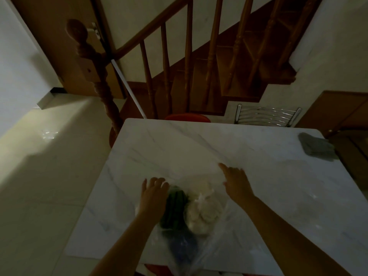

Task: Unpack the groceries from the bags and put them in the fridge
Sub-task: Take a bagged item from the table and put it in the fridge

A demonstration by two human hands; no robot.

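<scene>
A clear plastic bag (201, 242) is seen lying on the white marble table (249, 148), near its front edge, w/ groceries inside: a dark green veg bundle (175, 208) at left, pale white lumpy items (201, 212) at right, a blue item (183, 248) nearest the camera. The left hand (153, 194) is held open, fingers spread, over the bag's left side by the green bundle; contact can't be judged. The right hand (236, 184) is also open, flat at the bag's far right edge, nothing gripped. A grey cloth (316, 146) is seen at the table's far right corner. A metal chair back (267, 115) and wooden staircase (239, 62) are seen beyond. Scene is dim, blurred.
</scene>
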